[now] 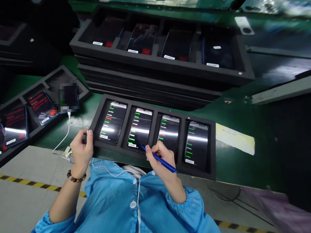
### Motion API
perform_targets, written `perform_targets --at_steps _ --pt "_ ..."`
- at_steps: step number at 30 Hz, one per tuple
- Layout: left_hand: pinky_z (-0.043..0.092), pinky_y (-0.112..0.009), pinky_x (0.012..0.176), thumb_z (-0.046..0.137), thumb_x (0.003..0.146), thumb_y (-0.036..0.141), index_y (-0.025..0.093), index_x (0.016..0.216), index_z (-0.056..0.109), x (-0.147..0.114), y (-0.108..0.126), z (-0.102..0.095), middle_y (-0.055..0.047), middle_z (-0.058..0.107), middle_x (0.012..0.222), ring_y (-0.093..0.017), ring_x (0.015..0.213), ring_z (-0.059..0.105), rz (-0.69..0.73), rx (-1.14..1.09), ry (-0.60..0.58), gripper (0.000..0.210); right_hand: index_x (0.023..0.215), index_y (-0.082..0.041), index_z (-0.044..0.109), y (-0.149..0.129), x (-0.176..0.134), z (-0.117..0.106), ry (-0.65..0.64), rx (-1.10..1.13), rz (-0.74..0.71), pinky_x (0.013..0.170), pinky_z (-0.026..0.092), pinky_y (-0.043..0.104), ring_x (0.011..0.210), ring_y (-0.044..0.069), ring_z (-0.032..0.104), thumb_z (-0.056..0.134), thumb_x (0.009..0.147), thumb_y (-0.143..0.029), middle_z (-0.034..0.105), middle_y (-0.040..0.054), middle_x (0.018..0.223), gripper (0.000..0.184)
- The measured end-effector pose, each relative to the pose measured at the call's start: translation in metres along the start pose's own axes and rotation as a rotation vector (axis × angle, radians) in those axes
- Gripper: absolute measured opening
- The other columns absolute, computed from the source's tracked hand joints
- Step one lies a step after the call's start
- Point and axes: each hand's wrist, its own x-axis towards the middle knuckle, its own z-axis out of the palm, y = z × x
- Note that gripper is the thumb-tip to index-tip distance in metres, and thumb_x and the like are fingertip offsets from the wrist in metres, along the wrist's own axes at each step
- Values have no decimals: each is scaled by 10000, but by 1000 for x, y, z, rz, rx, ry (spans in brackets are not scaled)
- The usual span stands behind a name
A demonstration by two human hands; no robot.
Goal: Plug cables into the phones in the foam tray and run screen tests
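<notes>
My right hand (pixel 163 160) is closed around a blue pen (pixel 165 162). The pen's end by my fingertips reaches the lower edge of the second phone from the left (pixel 140 122). Below my left hand's wrist sits a beaded bracelet (pixel 76 177). My left hand (pixel 82 146) is curled closed beside the left end of a black foam tray (pixel 213 145); a tiny metallic bit shows at its fingertips, too small to name. Several lit phones with green, white and red text lie in the tray's slots. My right hand partly covers the third phone (pixel 170 124).
A stack of black trays (pixel 159 67) holding dark phones stands behind. Another phone tray (pixel 79 83) lies at the left, with a white cable (pixel 66 133) running from a blurred-out device. Yellow-white paper (pixel 235 139) lies on the green table (pixel 239 171) at right.
</notes>
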Motion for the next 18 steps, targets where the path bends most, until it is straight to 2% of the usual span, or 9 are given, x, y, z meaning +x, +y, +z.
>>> perform_targets --at_steps 10,15,18 --pt "313 -260 534 593 1002 473 164 934 735 1 -1 1 27 577 694 -112 536 395 13 4 8 347 696 -255 408 1 1 0 20 -12 15 500 361 224 480 90 405 654 1026 -299 412 -86 563 414" --pt "324 -263 536 594 1003 476 174 926 725 2 -2 1 37 544 675 -117 530 391 13 -7 1 338 710 -259 425 -2 1 3 -10 52 17 484 363 227 459 90 429 674 1026 -322 463 -84 558 407" --pt "336 -263 541 596 1001 470 187 888 699 2 -3 0 36 536 672 -122 541 413 29 -25 -17 322 789 -265 495 -10 3 19 -34 131 45 479 395 227 458 100 497 702 1032 -357 534 -82 579 332"
